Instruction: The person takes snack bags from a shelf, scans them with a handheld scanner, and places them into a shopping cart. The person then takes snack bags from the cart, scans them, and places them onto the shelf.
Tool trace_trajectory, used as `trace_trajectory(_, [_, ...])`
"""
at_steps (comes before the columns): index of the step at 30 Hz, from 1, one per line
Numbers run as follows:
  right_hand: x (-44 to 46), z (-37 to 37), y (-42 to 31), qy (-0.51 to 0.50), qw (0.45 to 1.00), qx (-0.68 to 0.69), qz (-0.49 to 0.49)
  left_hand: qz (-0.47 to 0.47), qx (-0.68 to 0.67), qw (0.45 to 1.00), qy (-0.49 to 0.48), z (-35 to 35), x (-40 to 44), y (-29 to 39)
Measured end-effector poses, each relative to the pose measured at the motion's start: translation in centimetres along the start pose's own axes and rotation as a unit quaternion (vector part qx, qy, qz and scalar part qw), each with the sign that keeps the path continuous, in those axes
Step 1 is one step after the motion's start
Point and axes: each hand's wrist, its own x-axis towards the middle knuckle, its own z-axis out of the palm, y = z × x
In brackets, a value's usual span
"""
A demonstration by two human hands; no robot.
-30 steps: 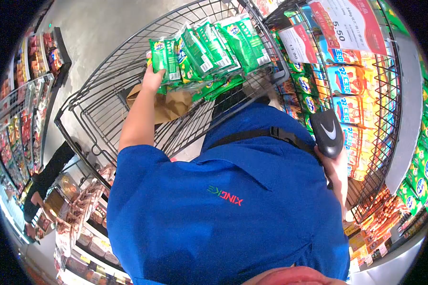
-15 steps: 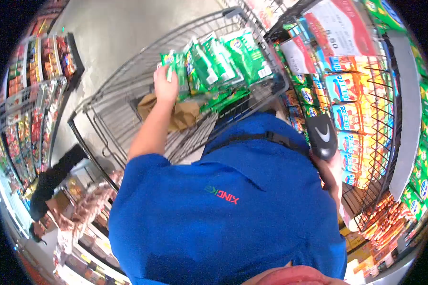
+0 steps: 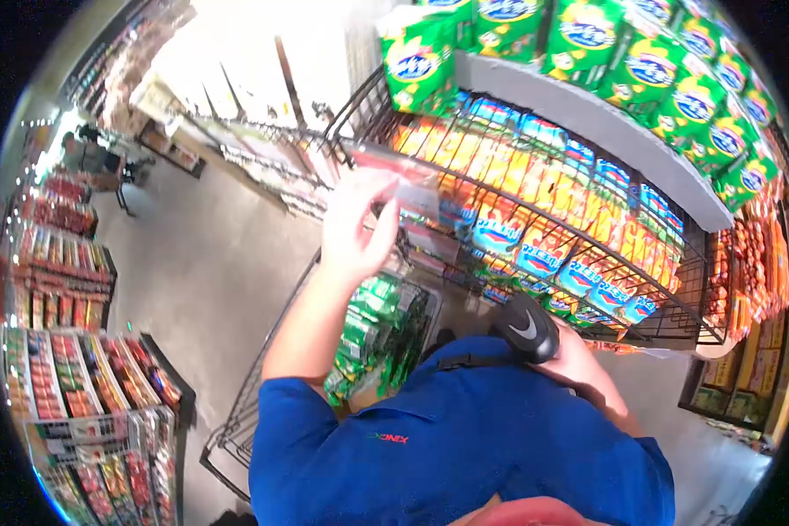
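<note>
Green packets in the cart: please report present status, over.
Left hand open, raised near price cards. Right hand at black object, grip hidden. Green packets lie in cart; left arm crosses above it, rack beside.

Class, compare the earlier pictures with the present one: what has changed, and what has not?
The left hand has let go of the green packets in the cart and moved up and forward, to the price cards. The view has turned towards the rack. The right hand still holds the black object.
</note>
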Motion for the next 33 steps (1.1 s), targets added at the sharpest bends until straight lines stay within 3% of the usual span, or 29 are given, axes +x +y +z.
trace_trajectory(1, [-0.8, -0.3, 0.1, 0.014, 1.000, 0.001, -0.008, -0.016, -0.031, 0.999, -0.006, 0.9, 2.7, -0.3])
trace_trajectory(2, [-1.6, -0.7, 0.1, 0.048, 0.998, 0.043, -0.006, -0.009, 0.031, 0.999, -0.036, 1.6, 5.2, -1.1])
trace_trajectory(3, [-2.2, -1.0, 0.0, 0.080, 0.993, 0.086, -0.003, -0.101, -0.019, 0.993, -0.056, 2.8, 7.4, -2.1])
trace_trajectory(5, [-3.6, -1.8, -0.6, 0.118, 0.983, 0.138, 0.011, -0.116, 0.043, 0.992, -0.002, 6.0, 11.0, -6.3])
trace_trajectory(7, [-4.8, -2.9, -0.5, 0.133, 0.983, 0.123, 0.007, -0.201, -0.059, 0.977, -0.036, 7.8, 14.9, -7.8])
trace_trajectory(9, [-5.9, -3.8, -0.6, 0.162, 0.976, 0.143, 0.007, -0.266, 0.050, 0.963, -0.014, 10.3, 16.7, -10.5])
trace_trajectory(13, [-7.8, -4.5, -0.3, 0.225, 0.951, 0.209, 0.031, -0.269, 0.251, 0.930, 0.020, 14.0, 16.7, -10.5])
trace_trajectory(17, [-8.4, -5.7, 0.9, 0.257, 0.947, 0.194, 0.004, -0.248, 0.226, 0.941, 0.046, 14.2, 16.5, -11.0])
trace_trajectory(19, [-8.6, -6.8, -0.8, 0.251, 0.959, 0.131, 0.017, -0.215, 0.187, 0.955, 0.080, 13.6, 16.4, -11.3])
trace_trajectory(22, [-8.2, -7.3, -0.2, 0.244, 0.960, 0.136, 0.007, -0.250, 0.034, 0.956, 0.148, 12.0, 16.2, -10.9])
trace_trajectory(25, [-7.6, -7.5, 0.0, 0.240, 0.958, 0.147, 0.049, -0.282, -0.213, 0.901, 0.252, 10.6, 15.7, -8.2])
trace_trajectory(27, [-7.3, -7.9, -0.1, 0.239, 0.962, 0.122, 0.053, -0.276, -0.248, 0.891, 0.260, 9.1, 14.9, -6.9])
trace_trajectory(29, [-7.1, -8.3, 0.5, 0.236, 0.965, 0.098, 0.057, -0.304, -0.379, 0.837, 0.251, 7.8, 14.5, -2.3])
trace_trajectory(31, [-6.7, -9.0, 1.1, 0.199, 0.957, 0.200, 0.062, -0.293, -0.414, 0.823, 0.254, 7.1, 13.7, 1.2])
trace_trajectory(33, [-6.5, -10.3, 1.0, 0.160, 0.960, 0.227, 0.022, -0.323, -0.600, 0.705, 0.199, 7.1, 12.3, 3.8])
